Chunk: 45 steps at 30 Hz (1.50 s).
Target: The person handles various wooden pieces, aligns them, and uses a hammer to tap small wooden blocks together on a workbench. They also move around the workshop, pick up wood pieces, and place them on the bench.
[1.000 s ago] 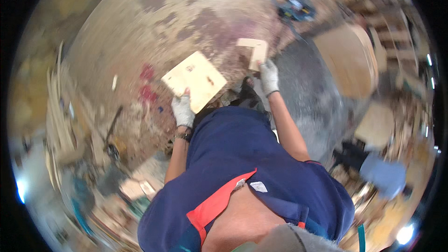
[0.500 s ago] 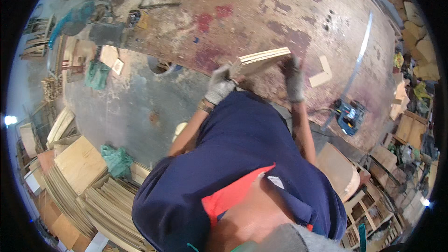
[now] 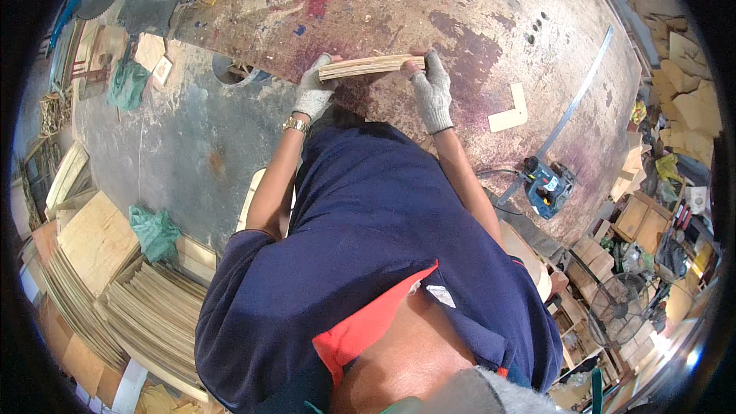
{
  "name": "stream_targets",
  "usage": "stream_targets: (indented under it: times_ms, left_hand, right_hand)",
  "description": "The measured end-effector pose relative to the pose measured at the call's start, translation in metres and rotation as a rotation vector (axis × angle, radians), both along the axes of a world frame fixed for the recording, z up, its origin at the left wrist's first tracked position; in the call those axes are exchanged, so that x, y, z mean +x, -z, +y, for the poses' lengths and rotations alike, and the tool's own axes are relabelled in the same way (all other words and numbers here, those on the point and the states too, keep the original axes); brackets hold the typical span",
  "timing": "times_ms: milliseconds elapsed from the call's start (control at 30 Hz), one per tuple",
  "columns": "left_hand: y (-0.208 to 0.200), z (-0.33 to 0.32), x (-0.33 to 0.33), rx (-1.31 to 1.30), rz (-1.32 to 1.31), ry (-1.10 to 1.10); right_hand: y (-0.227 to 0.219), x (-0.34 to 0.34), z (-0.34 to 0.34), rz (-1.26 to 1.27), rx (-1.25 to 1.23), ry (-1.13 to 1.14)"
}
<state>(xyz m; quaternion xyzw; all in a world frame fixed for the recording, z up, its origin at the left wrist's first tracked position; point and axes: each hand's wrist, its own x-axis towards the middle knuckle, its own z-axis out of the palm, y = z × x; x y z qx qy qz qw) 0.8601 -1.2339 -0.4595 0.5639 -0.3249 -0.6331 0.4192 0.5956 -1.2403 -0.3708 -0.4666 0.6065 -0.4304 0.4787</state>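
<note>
Between my hands is a short stack of plywood pieces (image 3: pixel 372 67), its layered edge facing up toward me. My left hand (image 3: pixel 315 92), in a pale knitted glove with bare fingertips, grips the stack's left end. At its right end my right hand (image 3: pixel 431 95), gloved alike, is closed round the wood with the thumb on the near side. The stack is held over the near part of a stained, paint-marked worktable (image 3: pixel 399 0). Right of my right hand, an L-shaped piece of light wood (image 3: pixel 510 110) lies flat on the table.
A blue power tool (image 3: pixel 549 187) with a cable sits at the table's right, beside a long metal straightedge (image 3: pixel 576 100). Stacked plywood sheets (image 3: pixel 157 310) and a green plastic bag (image 3: pixel 154 233) are at lower left. A fan (image 3: pixel 618 305) stands among wood scraps at lower right.
The plywood stack has moved left and become more level, with its layered edge turned further toward me. My right hand has come inward and its thumb now shows on the near side.
</note>
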Motion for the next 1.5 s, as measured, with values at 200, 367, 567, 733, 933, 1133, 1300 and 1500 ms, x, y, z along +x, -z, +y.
stream_targets:
  times_ms: [200,367,567,733,933,1133,1300,1500]
  left_hand:
    - [0.005,-0.001,-0.002,-0.056,0.066,-0.091]
    - [-0.031,-0.008,-0.009,-0.193,-0.58,0.002]
    - [-0.09,0.004,-0.049,0.076,-0.052,-0.066]
    - [-0.1,0.005,-0.045,0.044,-0.326,0.157]
    - [-0.103,0.002,-0.041,-0.087,-0.07,0.113]
    - [-0.117,0.0,-0.048,-0.045,-0.237,0.265]
    - [-0.121,-0.004,-0.054,-0.006,-0.394,0.317]
    - [-0.121,-0.012,-0.055,0.015,-0.416,0.371]
  right_hand:
    - [-0.012,-0.006,-0.01,0.01,0.094,-0.005]
    - [-0.036,-0.001,-0.008,0.321,0.266,-0.035]
    - [-0.044,0.012,-0.002,0.35,0.336,-0.313]
    - [-0.051,0.037,0.008,0.558,0.262,-0.527]
    - [-0.059,0.045,0.01,0.55,0.201,-0.387]
    - [-0.051,0.032,0.013,0.52,0.159,-0.376]
    - [-0.051,0.031,0.016,0.509,0.132,-0.341]
    - [-0.054,0.028,0.018,0.514,0.118,-0.318]
